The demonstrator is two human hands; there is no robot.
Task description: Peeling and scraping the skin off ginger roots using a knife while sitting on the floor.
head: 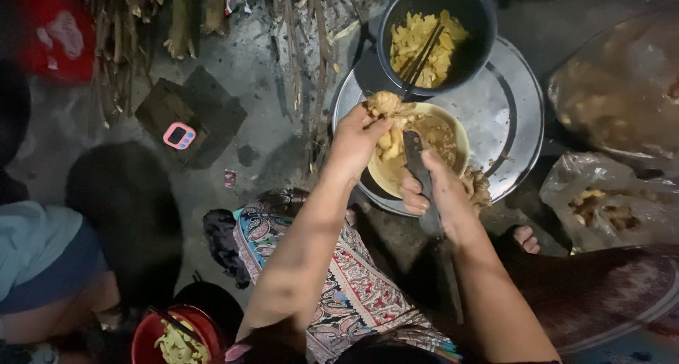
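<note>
My left hand [356, 139] grips a pale knobbly root piece [385, 103] above a yellow bowl [458, 134] that holds brownish water and more pieces. My right hand [440, 192] is closed on the handle of a dark knife [414, 155], its blade pointing up into the bowl beside the root. The yellow bowl rests on a round metal tray [508, 109]. A dark bowl [474, 25] of pale yellow cut strips with black chopsticks [423, 56] lying in it sits on the tray's far edge. My patterned skirt [346, 286] covers my lap below.
A pink timer [179, 135] lies on a dark block at left. Sticks [134, 18] are piled at the top. Another person [42, 265] crouches at the left by a red bowl [201, 323] of strips. Plastic bags [608, 201] and a large covered basin [622, 81] sit right.
</note>
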